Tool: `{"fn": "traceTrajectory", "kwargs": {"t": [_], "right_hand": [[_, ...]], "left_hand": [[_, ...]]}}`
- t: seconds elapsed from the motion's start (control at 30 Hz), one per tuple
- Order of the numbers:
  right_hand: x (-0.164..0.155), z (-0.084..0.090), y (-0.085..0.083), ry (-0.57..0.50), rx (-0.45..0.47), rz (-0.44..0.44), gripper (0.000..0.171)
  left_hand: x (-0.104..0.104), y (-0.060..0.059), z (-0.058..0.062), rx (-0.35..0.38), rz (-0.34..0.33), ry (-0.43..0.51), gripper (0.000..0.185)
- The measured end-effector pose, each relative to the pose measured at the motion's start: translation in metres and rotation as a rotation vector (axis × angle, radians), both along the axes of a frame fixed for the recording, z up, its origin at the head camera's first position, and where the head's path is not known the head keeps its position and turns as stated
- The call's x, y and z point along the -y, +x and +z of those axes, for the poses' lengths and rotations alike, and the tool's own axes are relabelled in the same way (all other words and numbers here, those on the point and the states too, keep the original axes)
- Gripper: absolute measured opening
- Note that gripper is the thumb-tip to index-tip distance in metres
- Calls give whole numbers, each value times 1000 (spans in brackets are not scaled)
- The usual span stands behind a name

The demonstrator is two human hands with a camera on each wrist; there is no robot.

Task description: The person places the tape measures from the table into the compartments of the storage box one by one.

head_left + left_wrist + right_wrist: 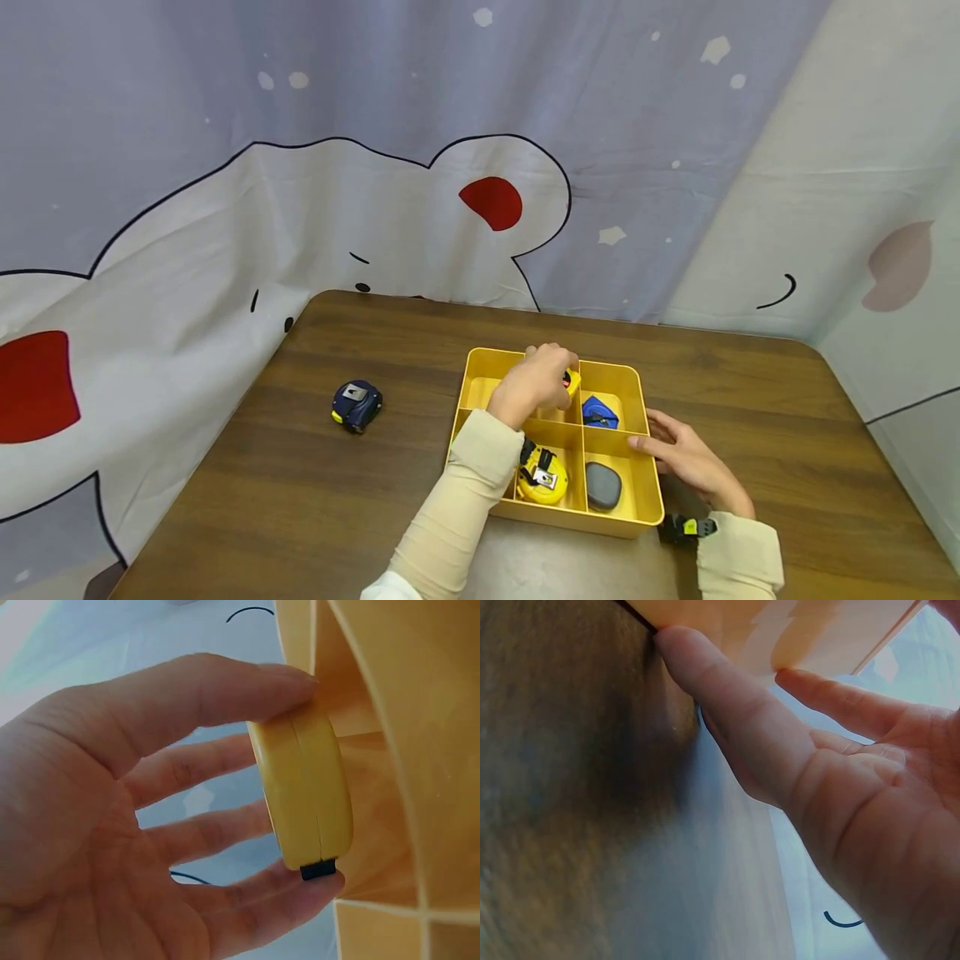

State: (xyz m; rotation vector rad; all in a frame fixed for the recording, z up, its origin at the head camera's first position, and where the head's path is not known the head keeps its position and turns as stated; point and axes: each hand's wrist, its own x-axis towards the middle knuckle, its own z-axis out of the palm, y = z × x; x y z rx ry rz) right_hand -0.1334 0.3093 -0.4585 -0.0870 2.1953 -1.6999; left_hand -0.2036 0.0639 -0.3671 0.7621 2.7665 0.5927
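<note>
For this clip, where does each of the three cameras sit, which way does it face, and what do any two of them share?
Head: worn on the head, looking forward and down at the table; shows both sleeved forearms, the left hand in the yellow tray, the right hand on its right wall.
Left wrist: at the left palm, facing along the fingers, which pinch a yellow tape measure.
Right wrist: under the right hand, facing its thumb against the tray.
Shared: head and left wrist both show the left hand holding the tape measure in the tray.

Brown wooden table (375,500) against cartoon-printed cloth backdrop (300,125)
</note>
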Motion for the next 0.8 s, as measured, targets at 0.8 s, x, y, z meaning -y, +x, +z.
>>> {"fn": "traceTrajectory", "kwargs": {"t": [0.8], "right_hand": [[-3,-4,-2,-3,-16,-2,67]], "left_hand": [[-21,-11,-22,36,18,-184,27]]}}
